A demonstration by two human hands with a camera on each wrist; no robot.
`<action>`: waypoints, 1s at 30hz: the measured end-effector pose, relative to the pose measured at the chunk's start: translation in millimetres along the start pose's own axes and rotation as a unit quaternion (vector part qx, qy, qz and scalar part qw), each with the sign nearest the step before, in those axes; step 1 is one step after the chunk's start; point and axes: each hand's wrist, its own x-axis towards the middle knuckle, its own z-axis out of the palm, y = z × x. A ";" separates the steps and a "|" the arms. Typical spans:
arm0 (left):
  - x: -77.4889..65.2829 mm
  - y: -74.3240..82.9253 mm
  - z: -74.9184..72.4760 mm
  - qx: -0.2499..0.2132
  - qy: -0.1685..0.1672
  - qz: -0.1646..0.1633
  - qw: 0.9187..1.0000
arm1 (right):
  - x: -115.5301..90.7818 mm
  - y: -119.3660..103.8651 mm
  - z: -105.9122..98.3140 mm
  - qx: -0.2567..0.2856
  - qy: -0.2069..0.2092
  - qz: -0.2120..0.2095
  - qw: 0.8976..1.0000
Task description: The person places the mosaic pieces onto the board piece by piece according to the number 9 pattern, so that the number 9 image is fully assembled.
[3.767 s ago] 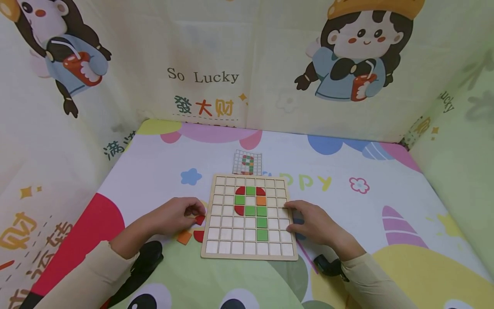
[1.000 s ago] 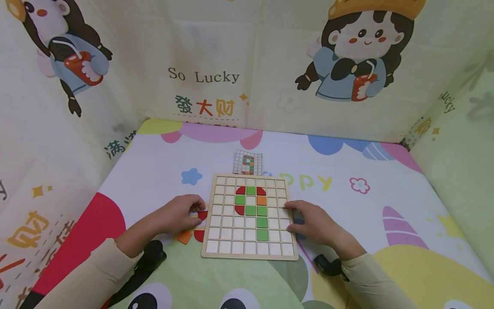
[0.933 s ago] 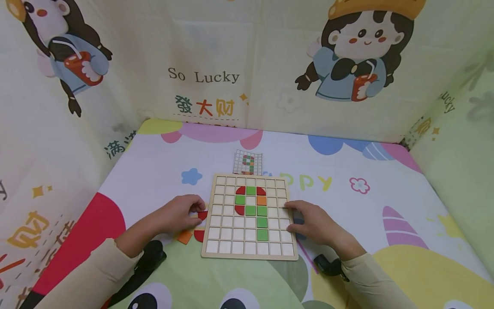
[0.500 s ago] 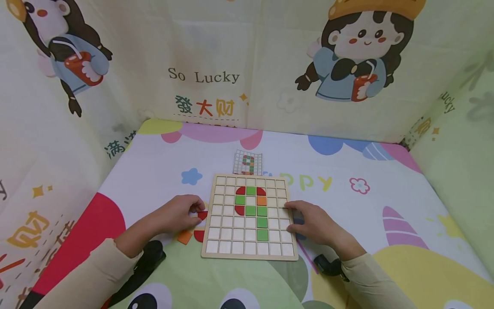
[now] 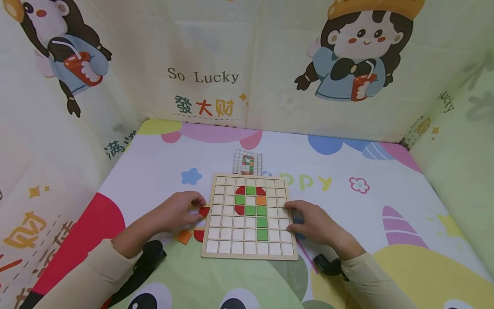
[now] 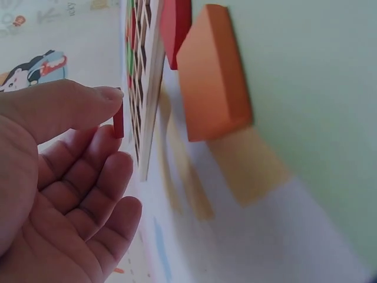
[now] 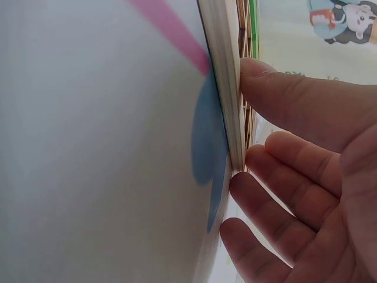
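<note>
My left hand is beside the left edge of the wooden grid board. It pinches a red quarter-round tile between thumb and fingertip, seen thin edge-on in the left wrist view. Green and red tiles and one orange tile sit in the board's squares, forming a 9-like figure. At the board's right edge rests my right hand, its thumb and fingertips touching the frame with no tile between them. Left of the board lie a loose orange square tile and another red rounded tile.
Behind the board stands a small pattern card with a matching coloured figure on a grid. A printed cartoon cloth covers the table, and printed curtains enclose the back and sides.
The left hand, holding the red tile, has shifted slightly up and toward the board's left edge. The right hand, the board and the tiles on it stay where they were.
</note>
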 end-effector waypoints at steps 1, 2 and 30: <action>0.4 1.2 0.0 0.000 0.000 0.000 1.000 | 0.0 0.0 0.2 0.000 0.000 0.000 1.000; 0.9 2.4 0.1 -0.001 0.001 -0.001 1.000 | 0.1 0.0 0.3 0.001 0.000 0.001 1.000; 10.3 42.0 23.7 -0.006 -0.025 0.043 0.999 | 0.5 0.1 0.1 -0.001 -0.001 0.003 1.000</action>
